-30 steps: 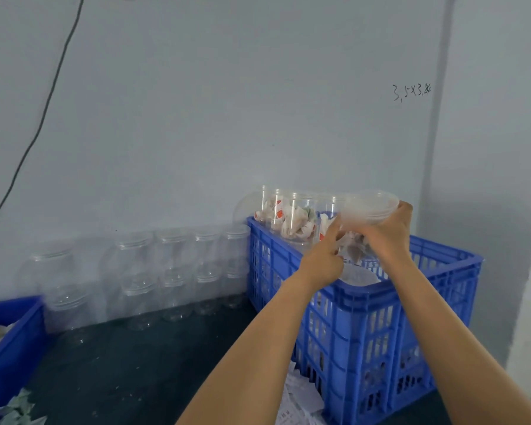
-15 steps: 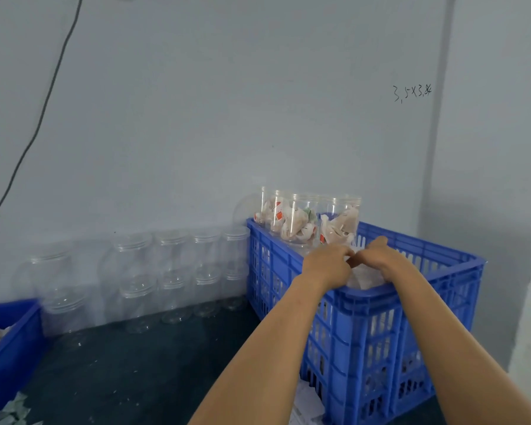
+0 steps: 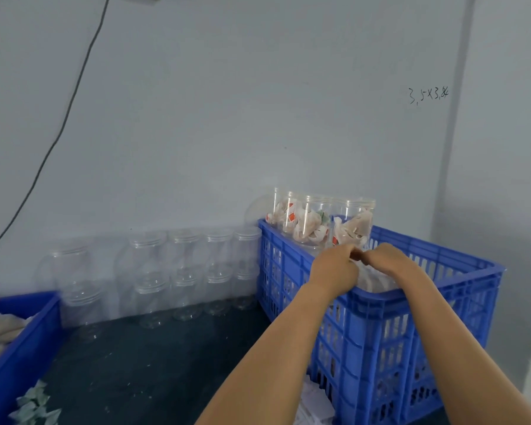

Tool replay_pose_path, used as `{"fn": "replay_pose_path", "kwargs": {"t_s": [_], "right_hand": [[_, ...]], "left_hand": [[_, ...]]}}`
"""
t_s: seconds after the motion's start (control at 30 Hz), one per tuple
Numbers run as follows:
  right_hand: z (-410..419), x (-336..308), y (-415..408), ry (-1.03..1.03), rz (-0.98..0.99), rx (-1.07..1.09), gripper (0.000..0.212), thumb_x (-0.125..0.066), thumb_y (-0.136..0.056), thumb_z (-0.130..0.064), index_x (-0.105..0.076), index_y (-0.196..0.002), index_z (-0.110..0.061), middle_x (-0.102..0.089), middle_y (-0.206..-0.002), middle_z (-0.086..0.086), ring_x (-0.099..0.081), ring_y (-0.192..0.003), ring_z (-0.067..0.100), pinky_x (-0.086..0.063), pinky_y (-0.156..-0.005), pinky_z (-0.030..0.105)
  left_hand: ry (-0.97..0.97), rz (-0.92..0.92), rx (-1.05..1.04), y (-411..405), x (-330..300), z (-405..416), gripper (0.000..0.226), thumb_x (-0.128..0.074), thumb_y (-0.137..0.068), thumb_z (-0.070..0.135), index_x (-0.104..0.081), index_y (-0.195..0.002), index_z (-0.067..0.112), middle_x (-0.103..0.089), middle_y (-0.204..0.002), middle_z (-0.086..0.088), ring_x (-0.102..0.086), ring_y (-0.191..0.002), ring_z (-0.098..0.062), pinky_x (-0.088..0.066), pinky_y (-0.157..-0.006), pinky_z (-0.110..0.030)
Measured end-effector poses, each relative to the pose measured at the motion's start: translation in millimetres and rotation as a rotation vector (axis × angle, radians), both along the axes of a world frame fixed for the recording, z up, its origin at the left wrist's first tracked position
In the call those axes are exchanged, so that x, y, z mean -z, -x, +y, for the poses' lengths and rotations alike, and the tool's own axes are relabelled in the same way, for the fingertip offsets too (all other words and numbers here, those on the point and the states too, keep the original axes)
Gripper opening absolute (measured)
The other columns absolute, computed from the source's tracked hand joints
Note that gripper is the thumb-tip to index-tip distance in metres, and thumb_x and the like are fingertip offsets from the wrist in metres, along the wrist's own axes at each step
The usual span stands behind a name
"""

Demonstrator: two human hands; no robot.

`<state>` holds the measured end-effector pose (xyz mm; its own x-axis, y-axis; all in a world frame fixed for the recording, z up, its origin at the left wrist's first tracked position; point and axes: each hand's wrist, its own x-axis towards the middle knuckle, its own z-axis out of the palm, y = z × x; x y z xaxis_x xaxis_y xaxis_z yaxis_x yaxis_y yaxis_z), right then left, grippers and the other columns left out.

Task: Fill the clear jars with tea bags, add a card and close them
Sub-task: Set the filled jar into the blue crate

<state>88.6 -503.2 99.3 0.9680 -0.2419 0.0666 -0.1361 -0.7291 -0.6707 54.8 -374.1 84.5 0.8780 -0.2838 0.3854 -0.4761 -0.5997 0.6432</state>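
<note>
My left hand point(image 3: 334, 268) and my right hand point(image 3: 387, 259) meet fingertip to fingertip inside the blue crate point(image 3: 380, 332). Their curled fingers hold the top of a clear jar point(image 3: 377, 282) that sits low in the crate, mostly hidden by the crate's rim and my hands. Behind them, several closed jars filled with tea bags point(image 3: 310, 223) stand in a row at the crate's far side. Empty clear jars point(image 3: 181, 271) are stacked in two layers along the wall to the left.
A second blue crate point(image 3: 22, 342) holding tea bags stands at the left edge. Small green-white packets point(image 3: 34, 406) lie on the dark surface point(image 3: 154, 357). White cards point(image 3: 316, 400) lie beside the crate's near corner. A black cable point(image 3: 59, 130) runs down the wall.
Both hands have brought the jar down from above the crate's rim into the crate. Since half a second ago they have barely moved.
</note>
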Motion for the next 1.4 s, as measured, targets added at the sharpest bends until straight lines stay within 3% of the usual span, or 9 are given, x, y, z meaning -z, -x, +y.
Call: {"fn": "replay_pose_path", "kwargs": {"t_s": [0.1,0.17,0.37,0.57,0.77,0.9,1.03,1.2,1.4], "right_hand": [[12,-7,9,-0.040,-0.215,0.049,0.014,-0.048,-0.087,-0.019,-0.047,-0.077,-0.009,-0.049,-0.086,0.016,-0.043,-0.085,0.029,-0.035,-0.076,0.041],[29,-15,19,-0.049,-0.374,0.051,0.025,-0.044,-0.089,-0.013,-0.042,-0.064,-0.012,-0.046,-0.071,0.009,-0.045,-0.075,0.028,-0.037,-0.068,0.039],[108,-31,44,-0.197,-0.647,-0.093,0.018,-0.047,-0.092,-0.013,-0.065,-0.090,-0.010,-0.064,-0.086,0.003,-0.056,-0.076,0.017,-0.043,-0.064,0.033],[193,6,24,-0.318,-0.463,-0.288,0.024,-0.045,-0.090,-0.009,-0.066,-0.091,0.003,-0.061,-0.083,0.003,-0.054,-0.073,0.021,-0.040,-0.065,0.031],[275,64,-8,-0.496,-0.189,-0.391,0.015,-0.051,-0.089,-0.006,-0.065,-0.086,-0.004,-0.062,-0.081,0.008,-0.055,-0.081,0.020,-0.041,-0.070,0.029],[326,86,-23,-0.646,-0.086,-0.450,0.019,-0.048,-0.090,-0.003,-0.061,-0.085,-0.015,-0.063,-0.095,0.007,-0.058,-0.092,0.021,-0.044,-0.073,0.032],[374,99,-39,-0.909,0.027,-0.460,0.026,-0.046,-0.092,-0.001,-0.057,-0.111,-0.015,-0.059,-0.098,0.002,-0.056,-0.095,0.018,-0.051,-0.085,0.039],[409,110,-59,-0.854,-0.051,-0.508,0.049,-0.045,-0.092,0.001,-0.043,-0.137,-0.019,-0.044,-0.138,0.000,-0.045,-0.125,0.017,-0.040,-0.108,0.041],[429,119,-78,-0.808,-0.131,-0.526,0.059,-0.046,-0.091,0.005,-0.033,-0.146,-0.015,-0.039,-0.147,0.001,-0.041,-0.127,0.014,-0.034,-0.094,0.020]], "left_hand": [[0.293,-0.100,-0.044,7,10,17,0.040,-0.038,-0.089,-0.004,-0.066,-0.112,0.013,-0.066,-0.117,0.001,-0.060,-0.095,-0.011,-0.050,-0.077,-0.027],[0.407,-0.127,-0.080,11,17,34,0.040,-0.040,-0.089,-0.006,-0.067,-0.105,0.017,-0.066,-0.110,0.009,-0.055,-0.076,-0.002,-0.049,-0.066,-0.026],[0.471,-0.093,-0.312,10,48,111,0.041,-0.042,-0.091,-0.003,-0.062,-0.086,0.032,-0.062,-0.093,0.022,-0.057,-0.081,0.002,-0.046,-0.067,-0.018],[0.550,-0.016,-0.555,10,87,206,0.040,-0.043,-0.091,-0.007,-0.062,-0.088,0.028,-0.066,-0.098,0.012,-0.059,-0.094,-0.008,-0.051,-0.086,-0.031],[0.599,0.031,-0.752,5,118,301,0.034,-0.045,-0.092,-0.005,-0.058,-0.094,0.026,-0.067,-0.106,0.009,-0.059,-0.082,-0.011,-0.044,-0.064,-0.023],[0.605,0.056,-0.814,-9,123,351,0.031,-0.053,-0.090,-0.004,-0.052,-0.112,0.018,-0.061,-0.121,-0.002,-0.058,-0.099,-0.018,-0.051,-0.087,-0.036],[0.550,0.082,-0.794,-40,119,378,0.061,-0.066,-0.085,-0.001,-0.038,-0.138,0.011,-0.050,-0.136,-0.009,-0.052,-0.121,-0.026,-0.045,-0.103,-0.040],[0.524,0.078,-0.741,-85,120,395,0.092,-0.079,-0.078,0.014,-0.021,-0.148,0.017,-0.035,-0.149,-0.007,-0.039,-0.134,-0.026,-0.037,-0.107,-0.037],[0.586,0.102,-0.670,-127,128,409,0.107,-0.084,-0.071,0.019,-0.013,-0.151,0.017,-0.033,-0.151,-0.007,-0.041,-0.134,-0.028,-0.038,-0.111,-0.044]]}}
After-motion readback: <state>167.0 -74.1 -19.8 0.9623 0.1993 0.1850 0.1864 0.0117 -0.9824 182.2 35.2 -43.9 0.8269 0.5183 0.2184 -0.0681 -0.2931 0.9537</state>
